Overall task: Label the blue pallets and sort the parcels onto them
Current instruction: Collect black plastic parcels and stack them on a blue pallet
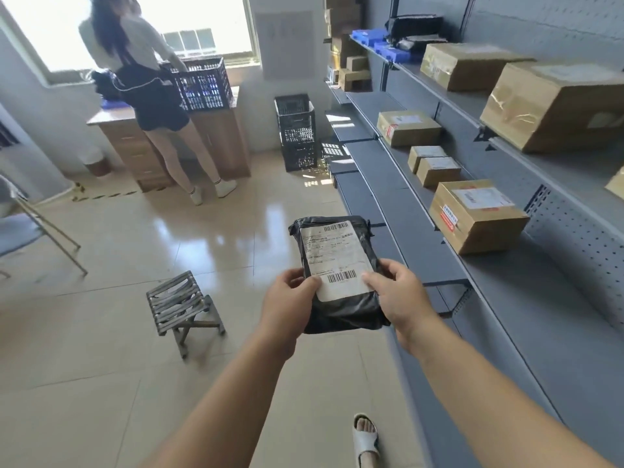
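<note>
Parcel (337, 275) upright lengthwise; both hands' grip low.

Single head-worn wide-angle view, looking forward and down, near the held parcel (337, 265), shelving (398, 197) along the right

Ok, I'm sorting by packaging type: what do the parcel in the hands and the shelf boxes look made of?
The black parcel looks like a soft plastic mailer bag, slightly glossy: it wrinkles and sags; its white label seems paper. The shelf boxes look like matte brown cardboard, sharp-edged, some sealed with shiny clear tape.
</note>
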`<state>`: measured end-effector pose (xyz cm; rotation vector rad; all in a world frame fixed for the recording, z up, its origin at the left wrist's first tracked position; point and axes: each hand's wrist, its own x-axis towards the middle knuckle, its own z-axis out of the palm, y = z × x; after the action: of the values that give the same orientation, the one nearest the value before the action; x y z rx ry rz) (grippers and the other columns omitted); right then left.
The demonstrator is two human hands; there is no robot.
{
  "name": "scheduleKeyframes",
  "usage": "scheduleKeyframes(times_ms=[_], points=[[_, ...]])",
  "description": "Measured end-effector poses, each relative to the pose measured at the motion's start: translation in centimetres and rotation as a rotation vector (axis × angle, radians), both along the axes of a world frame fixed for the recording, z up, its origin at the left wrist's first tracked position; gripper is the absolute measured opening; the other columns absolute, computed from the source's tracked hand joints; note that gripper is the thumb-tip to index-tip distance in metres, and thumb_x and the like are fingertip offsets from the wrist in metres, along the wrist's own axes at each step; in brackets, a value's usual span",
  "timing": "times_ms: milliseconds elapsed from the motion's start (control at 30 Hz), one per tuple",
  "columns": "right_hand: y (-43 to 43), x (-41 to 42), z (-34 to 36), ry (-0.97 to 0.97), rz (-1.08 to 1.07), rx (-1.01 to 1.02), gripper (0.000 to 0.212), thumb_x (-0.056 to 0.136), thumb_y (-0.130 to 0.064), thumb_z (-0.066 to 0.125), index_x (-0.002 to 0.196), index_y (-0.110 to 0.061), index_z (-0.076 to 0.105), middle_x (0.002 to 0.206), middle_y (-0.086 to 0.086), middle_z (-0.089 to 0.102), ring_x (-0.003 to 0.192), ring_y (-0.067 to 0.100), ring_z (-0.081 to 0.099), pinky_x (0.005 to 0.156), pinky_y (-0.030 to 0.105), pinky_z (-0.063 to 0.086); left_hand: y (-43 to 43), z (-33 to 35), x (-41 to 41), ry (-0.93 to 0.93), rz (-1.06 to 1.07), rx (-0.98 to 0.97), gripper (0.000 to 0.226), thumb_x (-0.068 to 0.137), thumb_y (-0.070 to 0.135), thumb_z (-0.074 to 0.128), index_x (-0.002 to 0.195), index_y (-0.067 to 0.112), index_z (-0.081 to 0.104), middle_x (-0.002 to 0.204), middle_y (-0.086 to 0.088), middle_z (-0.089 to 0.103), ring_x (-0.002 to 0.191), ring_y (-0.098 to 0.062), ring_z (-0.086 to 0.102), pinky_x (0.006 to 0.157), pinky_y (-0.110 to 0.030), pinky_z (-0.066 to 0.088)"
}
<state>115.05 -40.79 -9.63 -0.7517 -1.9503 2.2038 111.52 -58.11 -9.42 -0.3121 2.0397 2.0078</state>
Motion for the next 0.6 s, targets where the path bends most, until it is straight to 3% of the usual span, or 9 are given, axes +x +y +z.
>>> scheduleKeyframes(times_ms=[167,333,433,600], points=[[3.3,-9.7,1.4,0.025,0.061,-0.026,0.03,0.094,-0.01,0.066,0.123,-0.016,0.066,0.103,0.0,0.078,0.085,0.017,0.078,0.066,0.034,0.063,3.3,1.7,-8.4,0.038,0.053,-0.032,0.016,0.095,0.018,0.063,0.11,0.022,0.069,0.105,0.0,0.079,0.094,-0.021,0.077,0.082,-0.041,0.063],[5.9,-19.1,3.5,0.053,0.13,-0.044,0.031,0.094,-0.011,0.065,0.124,-0.017,0.064,0.107,0.003,0.076,0.089,0.022,0.077,0.07,0.04,0.065,5.7,3.6,-16.4,0.111,0.109,-0.061,0.016,0.095,0.021,0.063,0.109,0.027,0.068,0.105,0.005,0.077,0.087,-0.012,0.077,0.065,-0.025,0.059],[6.3,-23.9,4.3,0.051,0.157,-0.04,0.029,0.094,-0.012,0.063,0.123,-0.02,0.064,0.11,0.003,0.076,0.094,0.025,0.076,0.076,0.051,0.064,6.1,4.2,-20.8,0.127,0.141,-0.065,0.019,0.094,0.021,0.064,0.112,0.027,0.067,0.108,0.005,0.076,0.087,-0.01,0.076,0.064,-0.022,0.057],[5.7,-32.1,5.0,0.048,0.191,-0.048,0.022,0.096,-0.012,0.062,0.115,-0.022,0.066,0.106,0.004,0.077,0.092,0.027,0.076,0.077,0.053,0.064,5.8,4.3,-28.8,0.13,0.184,-0.019,0.021,0.095,0.018,0.064,0.116,0.021,0.068,0.108,0.001,0.077,0.088,-0.012,0.077,0.064,-0.021,0.057]])
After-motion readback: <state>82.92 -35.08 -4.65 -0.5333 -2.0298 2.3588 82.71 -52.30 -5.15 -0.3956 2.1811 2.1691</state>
